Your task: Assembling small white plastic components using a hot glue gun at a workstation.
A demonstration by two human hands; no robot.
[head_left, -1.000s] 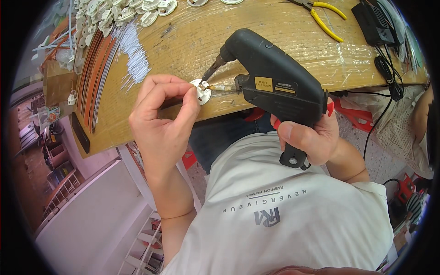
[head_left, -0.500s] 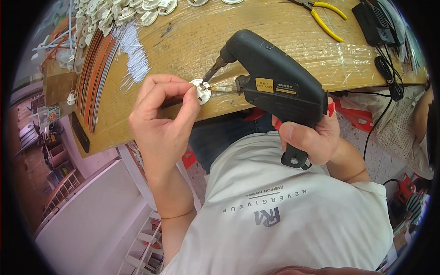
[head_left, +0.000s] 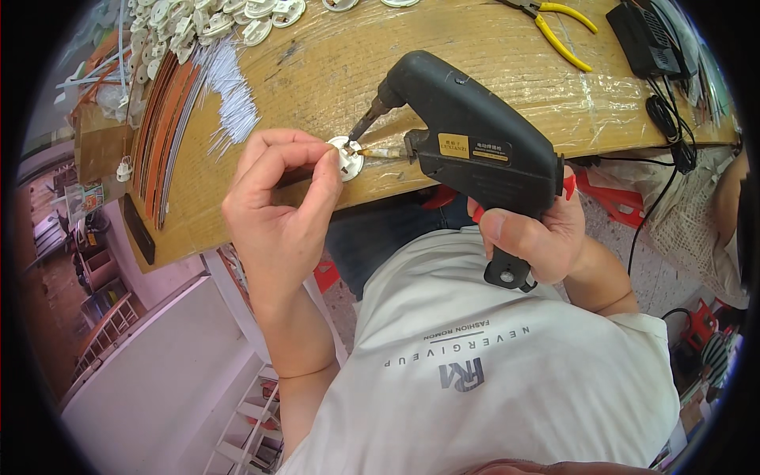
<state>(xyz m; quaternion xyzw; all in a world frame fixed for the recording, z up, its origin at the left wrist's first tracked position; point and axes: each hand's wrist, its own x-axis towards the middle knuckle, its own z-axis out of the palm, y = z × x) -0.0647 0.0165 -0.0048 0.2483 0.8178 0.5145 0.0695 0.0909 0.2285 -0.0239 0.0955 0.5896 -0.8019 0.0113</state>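
My right hand is wrapped around the grip of a black soldering gun, with red showing at its trigger. Its dark metal tip slants down to a small round white plastic part near the table's front edge. A thin feed nozzle on the gun also reaches that part from the right. Thumb and forefinger of my left hand are pinched together over the part's left edge. Whatever lies between those fingertips is too small and hidden to make out.
Many similar white parts are heaped at the far left of the wooden table. Beside them lie thin white wires and brown strips. Yellow-handled pliers and a black power box with cables sit at the far right.
The soldering gun and my right hand have shifted very slightly left. My left hand stays pinched in almost the same place at the white part.
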